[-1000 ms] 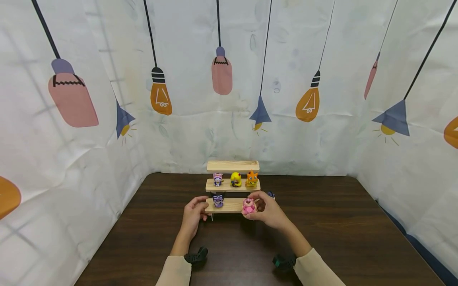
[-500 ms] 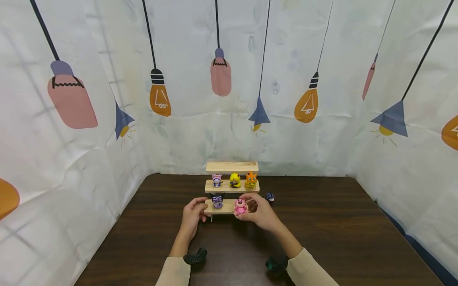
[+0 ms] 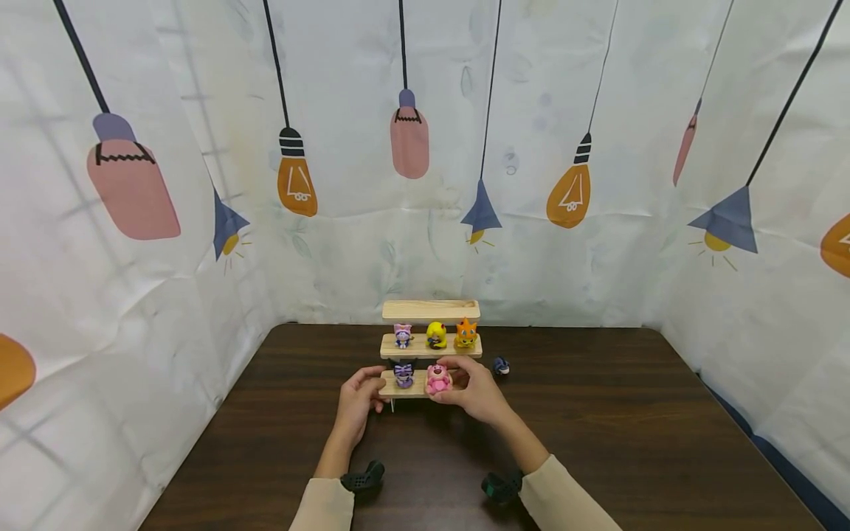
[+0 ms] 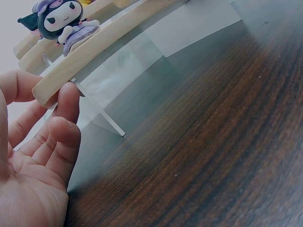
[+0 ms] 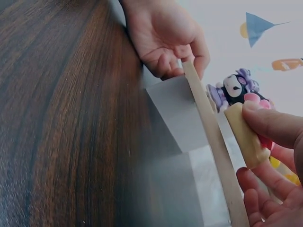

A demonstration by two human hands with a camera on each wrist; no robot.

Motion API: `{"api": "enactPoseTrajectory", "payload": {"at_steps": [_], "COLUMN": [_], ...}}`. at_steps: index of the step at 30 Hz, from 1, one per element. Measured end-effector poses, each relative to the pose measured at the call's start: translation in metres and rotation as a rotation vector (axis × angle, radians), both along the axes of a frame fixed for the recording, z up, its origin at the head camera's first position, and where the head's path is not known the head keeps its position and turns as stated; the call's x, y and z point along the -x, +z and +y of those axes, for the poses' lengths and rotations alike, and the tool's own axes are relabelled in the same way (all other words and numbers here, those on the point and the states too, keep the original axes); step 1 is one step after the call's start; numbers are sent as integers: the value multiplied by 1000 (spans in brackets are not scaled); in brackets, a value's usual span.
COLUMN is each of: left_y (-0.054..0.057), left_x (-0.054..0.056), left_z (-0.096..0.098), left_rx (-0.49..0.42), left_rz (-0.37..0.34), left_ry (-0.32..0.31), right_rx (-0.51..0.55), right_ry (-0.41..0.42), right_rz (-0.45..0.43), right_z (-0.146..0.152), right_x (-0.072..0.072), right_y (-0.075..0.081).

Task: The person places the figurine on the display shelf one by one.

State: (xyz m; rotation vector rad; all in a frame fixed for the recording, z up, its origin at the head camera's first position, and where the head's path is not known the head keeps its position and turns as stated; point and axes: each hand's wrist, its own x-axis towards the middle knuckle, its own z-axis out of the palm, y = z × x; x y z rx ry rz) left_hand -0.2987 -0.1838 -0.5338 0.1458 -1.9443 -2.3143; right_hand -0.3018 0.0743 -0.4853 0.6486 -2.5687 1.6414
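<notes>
A three-tier wooden display stand (image 3: 417, 384) with clear supports stands on the table. My left hand (image 3: 358, 394) grips the left end of its lowest board, finger and thumb at the board's edge in the left wrist view (image 4: 42, 146). In my right hand (image 3: 474, 391) is a pink bear figurine (image 3: 438, 380), pinched over the right part of that board. Its pale yellow base (image 5: 246, 137) faces the right wrist camera, with a small gap between base and board. To its left, a black-and-purple figurine (image 3: 403, 375) sits on the same board.
Along the middle board are a purple-and-white figurine (image 3: 402, 335), a yellow-haired one (image 3: 436, 335) and an orange one (image 3: 466, 335). The top board (image 3: 430, 309) rises behind. A dark blue figurine (image 3: 501, 366) lies on the brown table (image 3: 598, 428), right of the stand.
My right hand has moved left with the pink bear figurine, nearer the black-and-purple one. The dark blue figurine is now uncovered. My left hand stays on the board's end.
</notes>
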Motion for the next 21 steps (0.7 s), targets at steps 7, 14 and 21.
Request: {"api": "enactPoseTrajectory", "payload": {"at_steps": [7,14,21], "left_y": [0,0,0], "left_x": [0,0,-1], "left_z": [0,0,0], "left_rx": [-2,-1,-1], "left_rz": [4,3,7], "left_ry": [1,-1,-2], "right_rx": [11,-5,-44], "right_ry": [-17,-37,-41], "right_rz": [21,36,56], "right_z": [-6,-10,-11], "right_x": [1,-1,0], "right_y": [-3,-1,-1]}}
